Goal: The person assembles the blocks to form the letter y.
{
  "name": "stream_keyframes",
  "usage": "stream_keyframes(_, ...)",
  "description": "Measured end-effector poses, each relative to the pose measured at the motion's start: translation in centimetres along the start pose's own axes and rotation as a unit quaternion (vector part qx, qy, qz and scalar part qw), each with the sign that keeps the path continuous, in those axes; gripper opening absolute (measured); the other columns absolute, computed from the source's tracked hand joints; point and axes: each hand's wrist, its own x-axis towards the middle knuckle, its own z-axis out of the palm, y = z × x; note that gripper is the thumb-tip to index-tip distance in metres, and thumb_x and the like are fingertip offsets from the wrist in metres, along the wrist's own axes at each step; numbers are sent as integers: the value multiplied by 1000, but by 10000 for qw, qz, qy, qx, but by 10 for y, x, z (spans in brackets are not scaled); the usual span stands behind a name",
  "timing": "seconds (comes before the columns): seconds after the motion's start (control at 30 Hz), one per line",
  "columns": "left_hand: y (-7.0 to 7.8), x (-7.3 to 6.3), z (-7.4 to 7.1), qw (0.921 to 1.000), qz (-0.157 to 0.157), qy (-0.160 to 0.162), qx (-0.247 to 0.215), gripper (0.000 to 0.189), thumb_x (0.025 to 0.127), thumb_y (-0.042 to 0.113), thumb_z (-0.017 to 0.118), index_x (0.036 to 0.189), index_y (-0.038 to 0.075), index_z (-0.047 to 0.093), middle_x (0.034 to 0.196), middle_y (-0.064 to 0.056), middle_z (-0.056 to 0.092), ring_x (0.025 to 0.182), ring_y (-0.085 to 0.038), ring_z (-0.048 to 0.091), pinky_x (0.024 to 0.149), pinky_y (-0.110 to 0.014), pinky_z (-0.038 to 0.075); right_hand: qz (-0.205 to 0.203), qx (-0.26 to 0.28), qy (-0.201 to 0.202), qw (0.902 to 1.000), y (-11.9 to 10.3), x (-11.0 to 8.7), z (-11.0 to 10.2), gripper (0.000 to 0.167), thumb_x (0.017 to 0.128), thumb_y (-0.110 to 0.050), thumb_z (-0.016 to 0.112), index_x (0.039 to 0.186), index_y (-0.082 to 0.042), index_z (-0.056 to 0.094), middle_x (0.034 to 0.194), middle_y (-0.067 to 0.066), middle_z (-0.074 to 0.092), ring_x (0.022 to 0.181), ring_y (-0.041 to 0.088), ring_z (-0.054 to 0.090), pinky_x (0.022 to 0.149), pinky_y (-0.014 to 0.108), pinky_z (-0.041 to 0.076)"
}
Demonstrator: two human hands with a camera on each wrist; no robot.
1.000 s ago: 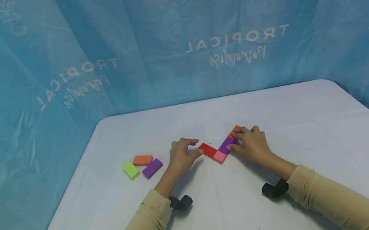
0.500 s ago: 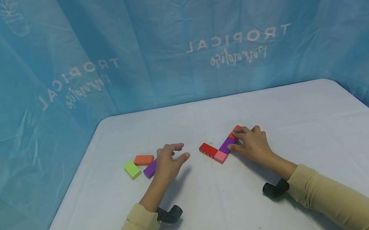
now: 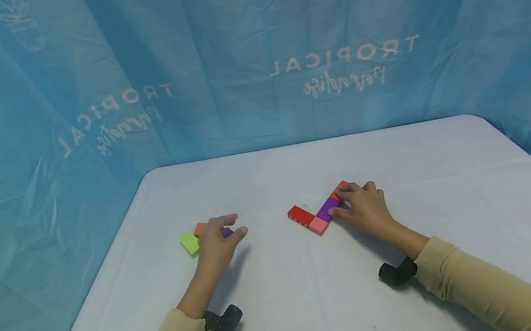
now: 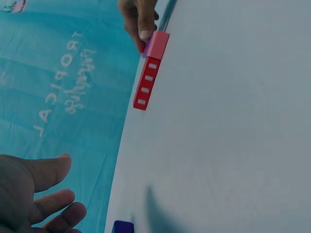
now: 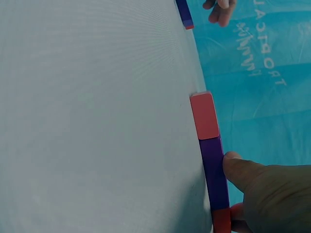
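Note:
My left hand [image 3: 213, 250] is over the left group of blocks, thumb and fingers spread apart. A purple block [image 3: 227, 231] shows between them, partly covered. An orange block [image 3: 199, 229] is mostly hidden behind that hand, and a lime green block [image 3: 189, 244] lies just left of it. My right hand [image 3: 366, 208] rests at a V-shaped row of blocks, its thumb touching a purple block [image 5: 214, 172] and a finger on the orange-red block [image 5: 221, 221] beyond. A pink block [image 3: 318, 226] forms the corner. From it a red block [image 4: 146, 83] with white squares along its side runs left.
A white cloth-covered table [image 3: 288, 302] lies under the blocks. Blue printed curtains [image 3: 230, 78] hang behind it and along both sides. Black wrist cameras [image 3: 224, 319] sit below each hand, close over the cloth.
My left hand has moved left, away from the red block to above the left group, covering parts of its orange and purple blocks. The right hand and the row stay put.

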Motion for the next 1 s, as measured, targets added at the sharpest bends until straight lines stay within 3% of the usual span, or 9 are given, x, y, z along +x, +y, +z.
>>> stream_keyframes(0.13,-9,-1,-6,9998,-109,156,0,44,83,24,69,122,6,61,123,-18,60,116,-35,45,92,-46,40,-51,25,41,10000,0,-1,1,60,80,-44,70,128,-10,59,131,12,58,105,40,45,77,46,34)
stream_keyframes(0.5,-27,-2,-17,9989,-177,300,304,40,84,24,69,119,5,62,120,-19,61,116,-35,36,99,-57,21,-47,7,86,10000,0,-1,0,60,80,-44,71,128,-10,59,130,13,58,104,38,46,78,46,35)
stream_keyframes(0.7,-34,-3,-19,9963,-446,242,694,41,84,27,69,119,7,62,126,-20,57,115,-36,35,95,-54,24,-69,15,57,10000,-1,-1,-1,61,80,-44,71,128,-9,59,130,14,58,102,37,45,77,45,35)
stream_keyframes(1.0,-40,-8,-16,9927,-421,425,1051,43,82,26,70,119,5,63,122,-21,59,103,-32,39,84,-47,27,-31,11,68,10000,-3,-2,-1,61,79,-44,71,128,-9,59,130,14,58,101,37,45,77,45,34)
